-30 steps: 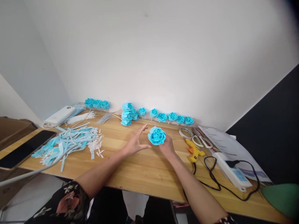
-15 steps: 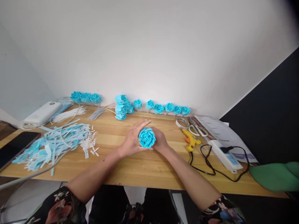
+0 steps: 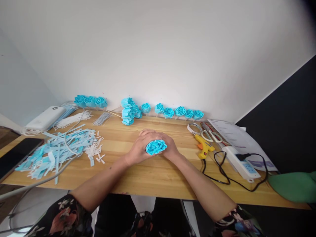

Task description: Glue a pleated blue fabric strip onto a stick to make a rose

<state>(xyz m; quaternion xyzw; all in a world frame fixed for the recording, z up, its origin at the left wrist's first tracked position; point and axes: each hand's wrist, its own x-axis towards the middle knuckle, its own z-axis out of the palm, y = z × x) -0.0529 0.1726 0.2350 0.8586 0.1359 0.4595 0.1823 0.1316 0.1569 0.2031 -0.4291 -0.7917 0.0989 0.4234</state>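
A blue paper rose (image 3: 155, 146) is cupped between both of my hands over the middle of the wooden table (image 3: 153, 171). My left hand (image 3: 140, 146) wraps round its left side with the fingers curled over the top. My right hand (image 3: 170, 146) closes on its right side, and the fingertips of the two hands meet above the flower. Its stem, if it has one, is hidden by my hands.
Finished blue roses (image 3: 180, 112) line the wall at the back. A heap of blue and white paper strips (image 3: 61, 149) lies at left, with a phone (image 3: 17, 157) and a white power bank (image 3: 44, 119). A yellow glue gun (image 3: 203, 146), scissors (image 3: 209, 134), a power strip (image 3: 240, 163) and papers (image 3: 234, 136) sit at right.
My left hand, open beside the rose a second ago, has closed on it. Both hands have pressed together round the flower and lowered it towards the table.
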